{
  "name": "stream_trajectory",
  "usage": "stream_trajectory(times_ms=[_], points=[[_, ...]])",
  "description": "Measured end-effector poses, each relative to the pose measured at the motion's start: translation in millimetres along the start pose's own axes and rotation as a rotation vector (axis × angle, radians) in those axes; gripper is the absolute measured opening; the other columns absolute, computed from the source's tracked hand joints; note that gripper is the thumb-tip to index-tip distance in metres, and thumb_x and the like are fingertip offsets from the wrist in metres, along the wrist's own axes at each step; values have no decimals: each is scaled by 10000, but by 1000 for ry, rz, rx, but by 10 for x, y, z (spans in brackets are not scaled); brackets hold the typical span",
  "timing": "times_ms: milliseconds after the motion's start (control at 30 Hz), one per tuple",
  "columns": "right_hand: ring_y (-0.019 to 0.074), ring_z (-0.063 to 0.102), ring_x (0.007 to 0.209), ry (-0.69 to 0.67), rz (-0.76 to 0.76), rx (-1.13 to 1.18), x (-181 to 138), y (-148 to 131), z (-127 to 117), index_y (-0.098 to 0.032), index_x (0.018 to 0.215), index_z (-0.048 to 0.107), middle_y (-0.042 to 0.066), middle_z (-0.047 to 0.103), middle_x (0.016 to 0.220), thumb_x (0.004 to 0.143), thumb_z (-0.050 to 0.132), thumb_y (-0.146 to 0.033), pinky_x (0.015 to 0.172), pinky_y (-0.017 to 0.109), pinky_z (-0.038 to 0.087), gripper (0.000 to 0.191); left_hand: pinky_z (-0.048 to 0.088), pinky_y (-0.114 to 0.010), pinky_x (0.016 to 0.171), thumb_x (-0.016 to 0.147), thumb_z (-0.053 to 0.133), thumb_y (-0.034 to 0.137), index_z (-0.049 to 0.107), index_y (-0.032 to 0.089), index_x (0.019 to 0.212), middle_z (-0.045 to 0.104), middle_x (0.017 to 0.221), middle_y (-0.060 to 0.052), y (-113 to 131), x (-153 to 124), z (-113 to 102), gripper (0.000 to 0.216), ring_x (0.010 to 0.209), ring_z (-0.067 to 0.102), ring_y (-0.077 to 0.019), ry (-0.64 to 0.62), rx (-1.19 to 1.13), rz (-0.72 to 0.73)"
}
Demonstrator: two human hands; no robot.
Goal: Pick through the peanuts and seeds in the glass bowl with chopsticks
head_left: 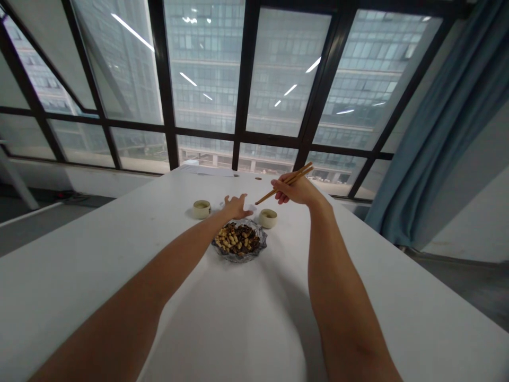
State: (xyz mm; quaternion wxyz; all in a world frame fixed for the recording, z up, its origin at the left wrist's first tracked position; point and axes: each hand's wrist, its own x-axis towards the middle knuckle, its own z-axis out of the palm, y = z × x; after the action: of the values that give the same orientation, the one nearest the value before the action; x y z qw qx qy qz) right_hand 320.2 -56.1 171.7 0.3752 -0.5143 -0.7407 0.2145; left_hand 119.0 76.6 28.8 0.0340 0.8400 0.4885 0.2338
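My right hand (293,188) is closed around a pair of wooden chopsticks (284,183). Their tips point down and left, close to a pale, clear-looking dish (250,208) that is mostly covered by my left hand (237,206). The fingers of that left hand are spread over the dish; whether they touch it I cannot tell. Just nearer to me lies a crinkled, clear plate (241,259) heaped with peanuts (227,239) and darker brown pieces (249,241). A small cream cup (268,219) stands right of the dish, and a second cream cup (201,209) is to its left.
The white table (222,323) reaches toward a wall of dark-framed windows (207,135). Two small brown spots, one of them an oval mark (258,179), show near its far end. A blue curtain (429,154) hangs at the right.
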Motion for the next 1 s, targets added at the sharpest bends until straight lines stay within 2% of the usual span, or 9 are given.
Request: stream_trajectory(times_ms=[100,200,300,367,600,767,867,1000], points=[[133,667,472,18,9,3,-2,-7,-11,-153,711,584,72,718,620,970,659,-339,432,199,531,328,243,-626,1145,764,787,426,401,232,1446,704,1266,-143,-9,-39,-24,807,1284,566,-371,27,-39,71],[127,657,458,40,13,1,-1,-16,-10,-149,706,589,69,710,606,972,655,-321,424,194,527,323,346,-540,1133,709,825,297,418,242,1459,653,1348,-128,-20,-114,-114,855,1268,580,-344,92,-92,227],[125,658,463,47,8,-6,5,-12,-8,-149,711,588,74,716,613,967,663,-345,423,186,522,331,380,-510,1146,730,793,267,423,239,1469,580,1435,-127,-7,-173,-189,827,1322,529,-331,118,-138,374],[126,661,468,41,1,-3,11,-3,-10,-149,712,588,75,717,615,969,662,-353,425,185,524,336,379,-504,1164,746,788,266,419,235,1471,548,1467,-130,7,-198,-215,815,1350,502,-324,123,-157,410],[124,668,495,24,-5,7,72,100,62,-146,723,609,82,734,660,959,679,-356,446,189,524,324,371,-487,1185,763,811,332,432,234,1458,537,1477,-118,73,-220,-225,798,1371,495,-323,139,-207,390],[110,646,489,-58,49,-36,132,247,158,-145,695,604,59,709,623,927,720,-400,449,179,516,364,432,-468,1113,767,814,411,450,195,1427,573,1437,-144,96,-178,-203,785,1313,556,-321,125,-229,330],[105,633,468,-25,40,-46,133,241,141,-148,701,602,60,707,616,953,679,-420,430,173,499,379,469,-452,1066,758,824,420,452,183,1413,617,1388,-162,58,-127,-169,790,1275,599,-323,67,-235,281],[113,587,388,4,33,-26,72,84,62,-143,683,618,63,676,536,996,594,-431,389,202,475,425,502,-419,1020,783,804,394,508,182,1345,665,1325,-184,6,-67,-122,670,1254,630,-319,-36,-205,197]])
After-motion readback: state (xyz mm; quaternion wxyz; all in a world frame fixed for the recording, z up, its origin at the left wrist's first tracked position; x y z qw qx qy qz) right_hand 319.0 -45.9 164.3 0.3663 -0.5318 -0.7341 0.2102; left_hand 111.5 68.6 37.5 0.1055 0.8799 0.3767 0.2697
